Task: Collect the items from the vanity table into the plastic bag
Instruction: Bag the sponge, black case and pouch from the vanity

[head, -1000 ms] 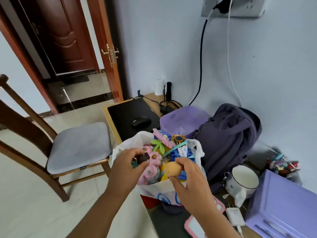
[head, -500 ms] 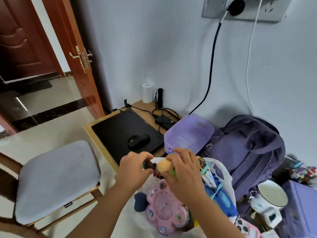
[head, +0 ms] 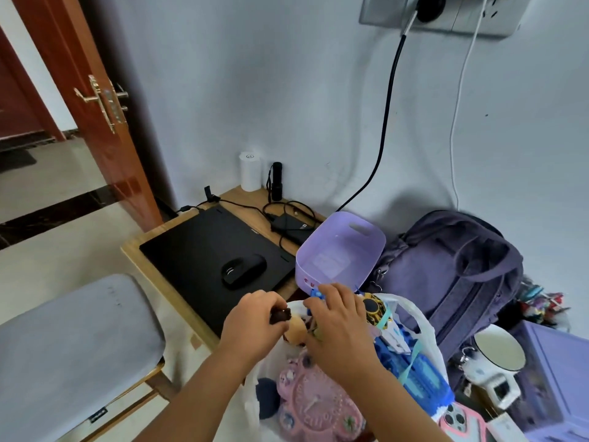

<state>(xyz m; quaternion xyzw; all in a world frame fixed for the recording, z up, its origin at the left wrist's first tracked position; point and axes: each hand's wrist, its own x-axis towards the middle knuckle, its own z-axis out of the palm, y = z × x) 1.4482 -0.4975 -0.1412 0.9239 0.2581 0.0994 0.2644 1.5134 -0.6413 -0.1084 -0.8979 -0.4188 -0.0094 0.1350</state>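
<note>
A white plastic bag [head: 425, 333] stands open at the table's front edge, stuffed with toys: a pink toy clock [head: 314, 406], a blue block toy [head: 420, 368] and a yellow-and-black round toy [head: 373, 309]. My left hand [head: 251, 327] pinches a small dark brown piece [head: 280, 315] above the bag's mouth. My right hand [head: 338, 330] curls over a tan round toy [head: 295, 327] right beside it, fingers bent around it. The two hands nearly touch.
A lilac basket [head: 342, 250] stands behind the bag, with a black laptop [head: 204, 247] and mouse [head: 243, 271] to its left. A purple backpack [head: 452, 272], a white mug [head: 497, 352] and a lilac box [head: 561, 378] lie to the right. A grey-cushioned chair [head: 73, 346] stands at left.
The view has tilted down and closer to the bag. Both hands stayed together over the bag's mouth, and the tan toy sits lower between them.
</note>
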